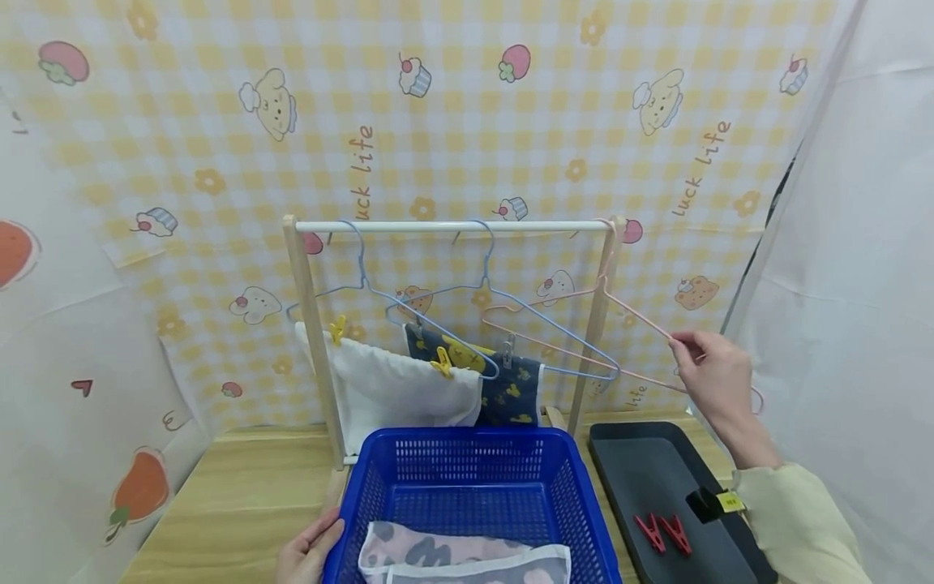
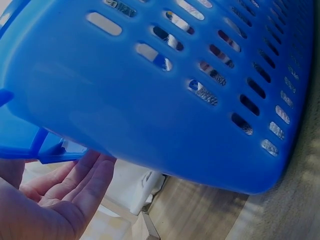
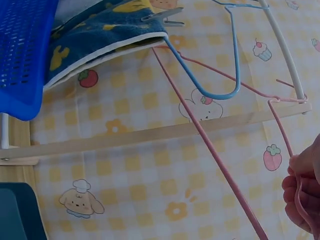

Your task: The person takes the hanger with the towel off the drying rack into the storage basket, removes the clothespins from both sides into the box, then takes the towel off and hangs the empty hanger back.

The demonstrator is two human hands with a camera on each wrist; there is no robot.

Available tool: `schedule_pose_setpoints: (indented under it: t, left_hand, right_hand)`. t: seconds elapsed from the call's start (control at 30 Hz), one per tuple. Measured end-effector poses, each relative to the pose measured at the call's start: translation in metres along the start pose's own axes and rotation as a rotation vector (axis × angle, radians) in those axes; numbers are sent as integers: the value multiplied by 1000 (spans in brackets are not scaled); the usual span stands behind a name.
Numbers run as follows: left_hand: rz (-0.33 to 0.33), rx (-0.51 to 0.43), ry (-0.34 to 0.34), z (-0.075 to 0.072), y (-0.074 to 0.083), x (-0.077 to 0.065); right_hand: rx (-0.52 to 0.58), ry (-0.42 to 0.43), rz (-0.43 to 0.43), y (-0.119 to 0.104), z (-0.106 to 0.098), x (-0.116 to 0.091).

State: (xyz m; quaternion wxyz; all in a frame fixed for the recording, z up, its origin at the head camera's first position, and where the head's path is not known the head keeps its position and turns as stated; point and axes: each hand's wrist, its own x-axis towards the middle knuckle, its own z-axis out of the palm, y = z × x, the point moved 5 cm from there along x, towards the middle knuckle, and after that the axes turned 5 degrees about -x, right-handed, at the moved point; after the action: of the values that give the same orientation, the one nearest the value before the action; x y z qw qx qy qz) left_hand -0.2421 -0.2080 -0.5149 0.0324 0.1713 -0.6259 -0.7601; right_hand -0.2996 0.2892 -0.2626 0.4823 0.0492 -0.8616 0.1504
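At the right end of the rack's white bar (image 1: 416,227) hangs a pink wire hanger (image 1: 639,313). My right hand (image 1: 713,375) pinches its right shoulder between thumb and fingers. A blue plastic basket (image 1: 467,433) stands in front of the rack, with folded pink-and-grey cloths (image 1: 448,551) inside. Beside its left wall is my left hand (image 1: 312,553); in the left wrist view its fairly straight fingers (image 2: 92,187) touch it under the rim. Two blue hangers (image 1: 361,259) carry a white cloth (image 1: 401,389) with yellow clips and a dark blue patterned cloth (image 1: 511,397) with grey clips.
On the right of the wooden table (image 1: 241,495) lies a dark grey tray (image 1: 633,454) holding red clips (image 1: 674,535). My right forearm passes over it. A yellow checked curtain (image 1: 467,146) hangs behind the rack, and white sheets (image 1: 832,268) hang at both sides.
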Motion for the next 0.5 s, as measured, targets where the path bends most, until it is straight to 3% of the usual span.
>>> schedule_pose_setpoints:
  t: [0.27, 0.5]
  left_hand:
    - [-1, -44, -8, 1, 1, -1]
    - [0, -33, -2, 1, 1, -2]
  right_hand:
    - [36, 0, -16, -22, 6, 12]
    - [243, -168, -142, -75, 44, 37]
